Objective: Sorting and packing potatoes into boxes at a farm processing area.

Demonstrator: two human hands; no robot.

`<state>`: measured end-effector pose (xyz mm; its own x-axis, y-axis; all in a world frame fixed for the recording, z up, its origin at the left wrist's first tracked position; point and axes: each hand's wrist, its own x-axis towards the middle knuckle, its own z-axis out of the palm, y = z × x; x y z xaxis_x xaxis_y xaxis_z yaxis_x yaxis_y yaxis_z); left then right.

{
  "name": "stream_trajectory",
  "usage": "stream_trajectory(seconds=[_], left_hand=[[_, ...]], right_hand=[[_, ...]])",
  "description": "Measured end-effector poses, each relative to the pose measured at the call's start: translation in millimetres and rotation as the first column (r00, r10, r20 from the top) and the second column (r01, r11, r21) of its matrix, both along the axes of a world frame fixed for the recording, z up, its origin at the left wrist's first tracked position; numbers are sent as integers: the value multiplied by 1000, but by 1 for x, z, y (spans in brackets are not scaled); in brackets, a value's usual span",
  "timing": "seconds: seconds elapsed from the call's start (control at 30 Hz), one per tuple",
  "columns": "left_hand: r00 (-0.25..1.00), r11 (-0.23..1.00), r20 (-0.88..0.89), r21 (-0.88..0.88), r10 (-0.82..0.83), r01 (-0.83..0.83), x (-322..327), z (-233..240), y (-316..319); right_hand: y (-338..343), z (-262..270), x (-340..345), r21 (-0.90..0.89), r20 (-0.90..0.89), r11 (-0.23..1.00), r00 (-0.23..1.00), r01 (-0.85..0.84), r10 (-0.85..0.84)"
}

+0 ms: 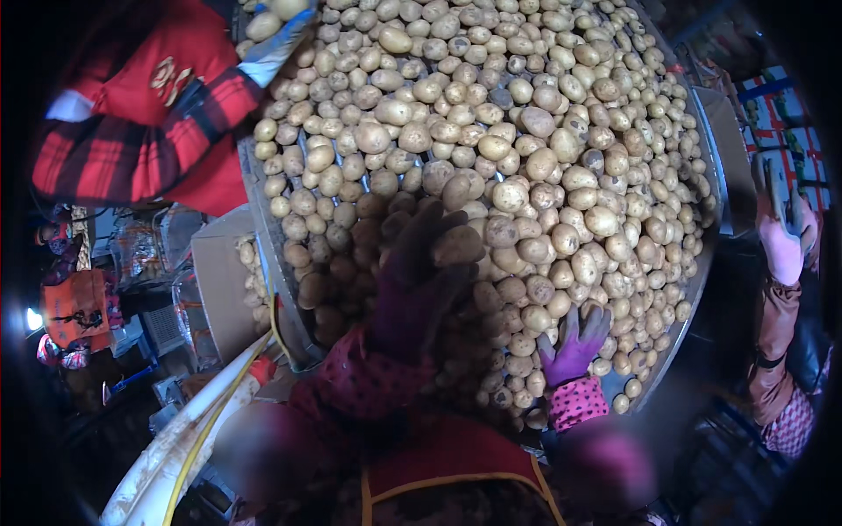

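Heaped potatoes [539, 197] cover a large metal-edged sorting table before me. My left hand [424, 283], in a purple glove with a darker palm side, is raised over the heap in shadow. A single potato [458, 246] lies between its thumb and fingers. Lower right, my right hand [577, 343], in a matching purple glove, rests on potatoes near the table's near edge, fingers spread. Whether a potato is under its palm cannot be seen. Both my sleeves are pink with dark dots.
At upper left a co-worker in a red plaid sleeve [145, 158] reaches over the table with a gloved hand [279, 49]. Another person's gloved hand [786, 230] is at the far right. Cardboard boxes [220, 283] [727, 158] flank the table. A white pipe [191, 427] rises at lower left.
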<state>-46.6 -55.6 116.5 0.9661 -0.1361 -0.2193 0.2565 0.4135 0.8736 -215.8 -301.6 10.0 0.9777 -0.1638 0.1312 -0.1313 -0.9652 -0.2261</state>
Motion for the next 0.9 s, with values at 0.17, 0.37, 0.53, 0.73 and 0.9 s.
stream_trajectory(seconds=[0.17,0.37,0.53,0.73,0.9], left_hand=[[940,888,295,459,-174,21,-6,-22,8],[976,955,25,214,-217,206,-70,-24,29],[997,957,-67,283,-47,64,-157,-15,99],[945,937,-102,201,310,-286,-248,-22,183],[787,867,-378,318,487,-384,-287,-75,281]], right_hand=[[-3,-7,-1,-24,2,999,999,-38,38],[-8,-18,-3,-38,154,997,985,-66,71],[-9,-22,-5,-98,208,988,968,-121,139],[-22,-31,-10,-163,245,984,963,-76,115],[-1,-30,-22,-135,40,991,999,-13,19]])
